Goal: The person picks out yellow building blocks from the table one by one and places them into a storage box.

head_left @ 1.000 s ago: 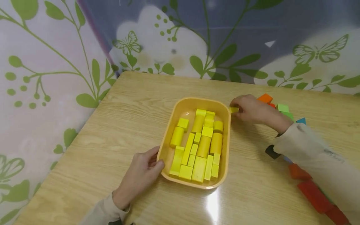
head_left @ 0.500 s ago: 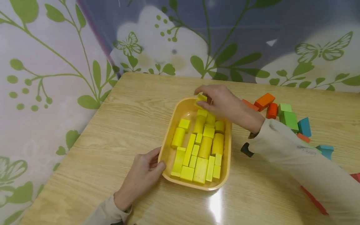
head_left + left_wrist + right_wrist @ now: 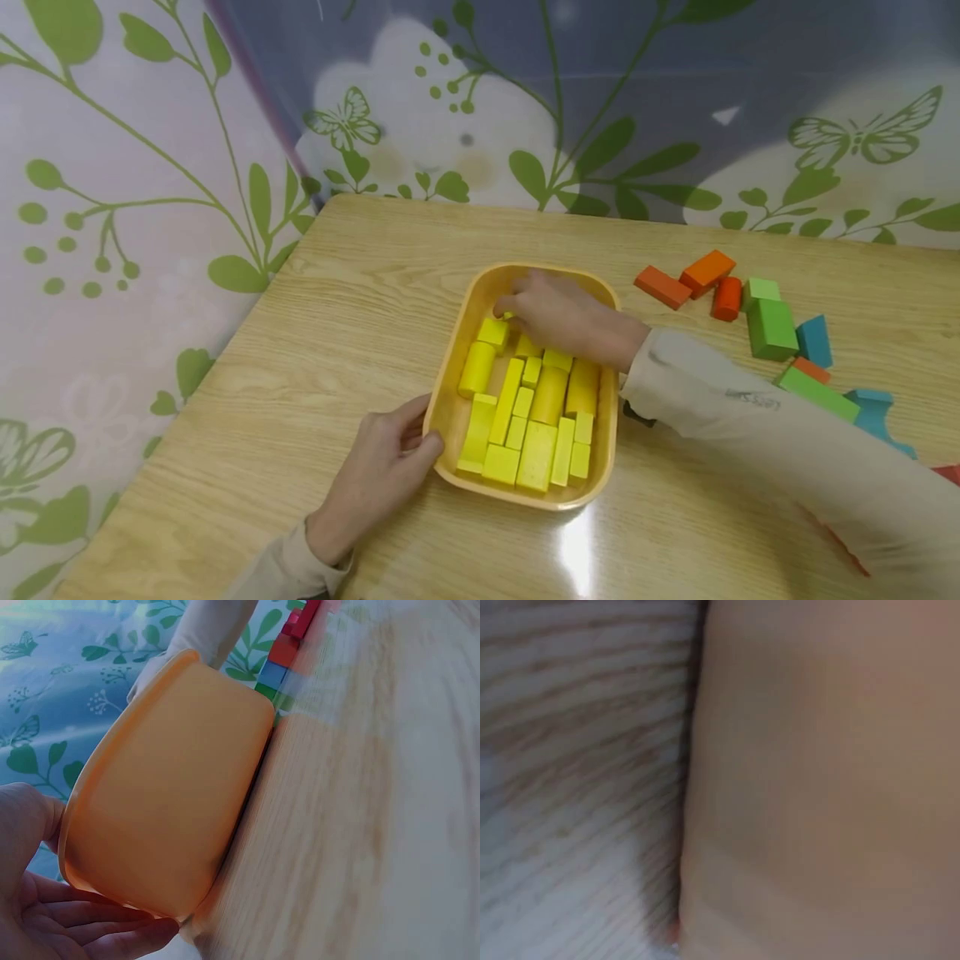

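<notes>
An orange-yellow plastic bin point(image 3: 442, 417) stands on the table, holding several yellow blocks, some rectangular and some cylindrical. At its near left corner my left hand point(image 3: 378, 471) grips the rim, thumb on top and fingers against the outer wall, as the left wrist view of the bin point(image 3: 169, 780) also shows. Inside the far end of the bin, my right hand point(image 3: 558, 312) pinches a small yellow block point(image 3: 507, 316), mostly hidden by the fingers. Just below those fingers lies a yellow cube-like block point(image 3: 493, 332). The right wrist view is blurred and filled by a tan surface.
To the right of the bin lie loose blocks: an orange one point(image 3: 707, 273), a red cylinder point(image 3: 726, 298), a green one point(image 3: 772, 327) and a blue triangle point(image 3: 814, 340). A blue arch-shaped block point(image 3: 873, 414) is farther right. A patterned wall point(image 3: 622, 100) borders the table's back edge.
My right hand has brought a yellow block from the table right of the bin, over the far rim and down into the bin's far left part. My left hand stays on the rim.
</notes>
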`<state>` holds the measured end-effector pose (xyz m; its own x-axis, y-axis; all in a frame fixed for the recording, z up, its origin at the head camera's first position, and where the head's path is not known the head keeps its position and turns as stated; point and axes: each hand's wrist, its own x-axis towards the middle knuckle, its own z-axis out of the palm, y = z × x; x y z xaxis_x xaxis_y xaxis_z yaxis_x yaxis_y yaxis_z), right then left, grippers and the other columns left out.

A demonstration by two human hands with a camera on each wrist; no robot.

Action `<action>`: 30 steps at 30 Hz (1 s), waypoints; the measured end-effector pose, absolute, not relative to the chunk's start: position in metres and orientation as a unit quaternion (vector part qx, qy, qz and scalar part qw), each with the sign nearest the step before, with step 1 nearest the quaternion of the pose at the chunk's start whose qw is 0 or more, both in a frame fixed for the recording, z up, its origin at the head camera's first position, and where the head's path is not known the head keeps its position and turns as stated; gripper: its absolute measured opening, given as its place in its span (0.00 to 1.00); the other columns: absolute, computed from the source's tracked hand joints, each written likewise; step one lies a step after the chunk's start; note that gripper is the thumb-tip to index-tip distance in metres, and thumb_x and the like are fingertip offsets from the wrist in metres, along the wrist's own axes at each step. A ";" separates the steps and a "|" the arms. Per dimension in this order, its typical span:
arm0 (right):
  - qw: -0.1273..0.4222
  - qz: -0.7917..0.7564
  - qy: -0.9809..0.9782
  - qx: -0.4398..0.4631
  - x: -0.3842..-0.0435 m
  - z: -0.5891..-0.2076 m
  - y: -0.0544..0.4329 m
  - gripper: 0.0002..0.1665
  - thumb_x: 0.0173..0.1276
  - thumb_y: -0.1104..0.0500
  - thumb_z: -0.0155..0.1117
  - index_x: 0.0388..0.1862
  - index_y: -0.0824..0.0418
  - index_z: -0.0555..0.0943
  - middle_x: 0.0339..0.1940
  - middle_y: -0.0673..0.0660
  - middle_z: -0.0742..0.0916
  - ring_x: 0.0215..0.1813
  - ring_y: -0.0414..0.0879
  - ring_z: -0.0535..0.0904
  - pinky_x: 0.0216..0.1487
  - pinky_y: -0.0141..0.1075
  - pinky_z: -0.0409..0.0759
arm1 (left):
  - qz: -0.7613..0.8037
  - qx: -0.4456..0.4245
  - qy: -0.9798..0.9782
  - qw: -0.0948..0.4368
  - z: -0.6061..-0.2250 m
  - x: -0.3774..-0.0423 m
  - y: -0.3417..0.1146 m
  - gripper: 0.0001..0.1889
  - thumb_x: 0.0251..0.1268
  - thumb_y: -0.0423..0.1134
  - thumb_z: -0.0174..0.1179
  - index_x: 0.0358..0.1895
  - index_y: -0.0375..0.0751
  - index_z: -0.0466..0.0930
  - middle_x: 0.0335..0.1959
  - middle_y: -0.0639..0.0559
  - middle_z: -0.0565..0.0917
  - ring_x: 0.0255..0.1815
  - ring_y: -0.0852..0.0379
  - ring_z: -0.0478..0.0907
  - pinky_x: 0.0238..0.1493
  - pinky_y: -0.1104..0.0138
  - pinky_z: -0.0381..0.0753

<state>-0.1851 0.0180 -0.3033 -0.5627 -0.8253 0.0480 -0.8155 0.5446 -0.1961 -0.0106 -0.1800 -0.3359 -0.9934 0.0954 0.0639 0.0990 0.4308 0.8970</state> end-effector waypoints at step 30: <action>-0.136 -0.169 0.952 -0.216 -0.046 -0.299 0.211 0.28 0.73 0.49 0.56 0.66 0.62 0.71 0.61 0.68 0.74 0.61 0.69 0.66 0.58 0.67 0.66 | -0.180 -0.193 -0.956 0.125 -0.297 -0.011 -0.172 0.44 0.68 0.69 0.38 0.79 0.49 0.39 0.79 0.48 0.33 0.77 0.39 0.25 0.64 0.27 0.43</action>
